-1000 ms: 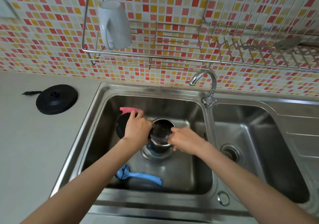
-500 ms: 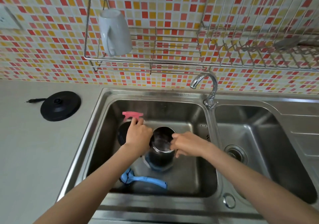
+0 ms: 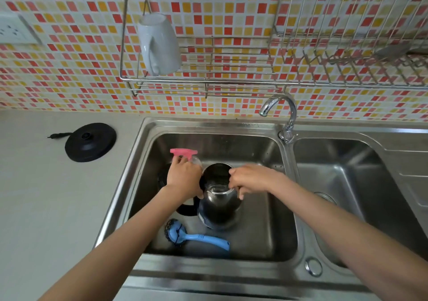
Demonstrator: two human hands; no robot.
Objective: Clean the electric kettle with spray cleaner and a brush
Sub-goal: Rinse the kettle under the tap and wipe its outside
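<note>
Left grip (image 3: 184, 175): closed round spray bottle (image 3: 185, 154), nozzle beyond knuckles. Right grip (image 3: 249, 180): clamped on kettle (image 3: 218, 204) rim, in sink (image 3: 266, 231). Brush (image 3: 196, 237) nearside, untouched. Advised: tilted mouth, aimed inside.

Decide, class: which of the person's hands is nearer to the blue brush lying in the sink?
Left. The left hand, holding the pink-topped spray bottle, is above and just behind the brush; the right hand grips the kettle rim, farther right.
</note>
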